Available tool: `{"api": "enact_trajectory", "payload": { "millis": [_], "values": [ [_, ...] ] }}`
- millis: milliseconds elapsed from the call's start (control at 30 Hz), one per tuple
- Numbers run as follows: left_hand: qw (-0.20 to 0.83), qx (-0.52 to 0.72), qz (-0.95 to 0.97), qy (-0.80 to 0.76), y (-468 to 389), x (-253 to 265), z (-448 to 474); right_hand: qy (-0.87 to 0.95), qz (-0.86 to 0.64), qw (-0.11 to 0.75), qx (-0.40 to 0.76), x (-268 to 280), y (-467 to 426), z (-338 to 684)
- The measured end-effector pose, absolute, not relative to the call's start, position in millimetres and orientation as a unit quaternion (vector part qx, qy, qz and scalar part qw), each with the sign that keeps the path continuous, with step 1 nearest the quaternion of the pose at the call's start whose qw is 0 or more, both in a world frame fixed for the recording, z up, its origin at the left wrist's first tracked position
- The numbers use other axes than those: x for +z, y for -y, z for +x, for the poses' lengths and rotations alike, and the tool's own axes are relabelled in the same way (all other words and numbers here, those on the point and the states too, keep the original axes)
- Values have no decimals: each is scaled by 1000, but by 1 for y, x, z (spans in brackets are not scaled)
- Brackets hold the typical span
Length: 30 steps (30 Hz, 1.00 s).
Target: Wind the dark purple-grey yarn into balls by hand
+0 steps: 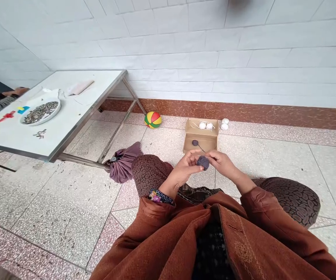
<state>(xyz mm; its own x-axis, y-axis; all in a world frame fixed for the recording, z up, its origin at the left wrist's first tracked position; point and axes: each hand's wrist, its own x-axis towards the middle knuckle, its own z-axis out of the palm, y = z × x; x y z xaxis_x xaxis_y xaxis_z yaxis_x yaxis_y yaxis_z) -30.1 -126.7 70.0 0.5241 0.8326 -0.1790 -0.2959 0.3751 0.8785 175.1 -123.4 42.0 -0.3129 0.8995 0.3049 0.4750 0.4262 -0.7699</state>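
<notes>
A dark grey-purple ball of yarn [203,163] sits between my hands above my lap. My left hand [187,167] is closed around its left side, thumb below and fingers above. At the ball's upper right, my right hand [221,161] pinches what looks like the yarn strand; its fingertips are too small to make out fully. Beyond my hands, an open cardboard box [201,142] rests on the floor. Inside it lies a smaller dark ball of yarn [195,142], from which a strand runs toward my hands. White balls of yarn [206,125] lie at the box's far side.
More white balls [224,124] lie right of the box. A striped ball [153,119] and a purple cloth bag [124,162] are on the floor to the left. The white table [68,120] bears a dish of seeds [41,112]. Another person's hand [19,91] rests at its far left edge.
</notes>
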Motion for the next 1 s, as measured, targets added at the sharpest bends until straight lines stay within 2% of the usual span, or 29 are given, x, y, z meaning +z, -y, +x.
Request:
{"api": "enact_trajectory", "payload": {
  "millis": [167,300,400,533,767,900,1000],
  "values": [
    [752,425,342,-371,122,66,-28,789,-455,326,254,30,154,167],
    [720,442,349,-405,120,61,-27,835,-401,305,221,48,167,161],
    [694,411,409,-426,120,59,-28,842,-386,322,194,70,160,163],
    [725,341,459,-384,124,60,-30,837,-386,343,182,85,133,172],
    [776,369,390,-332,127,73,-33,766,-445,385,258,45,120,169],
    [784,403,316,-351,125,71,-34,773,-458,353,261,24,147,160],
    [748,425,329,-389,123,65,-32,807,-429,321,247,31,166,156]
  ]
}}
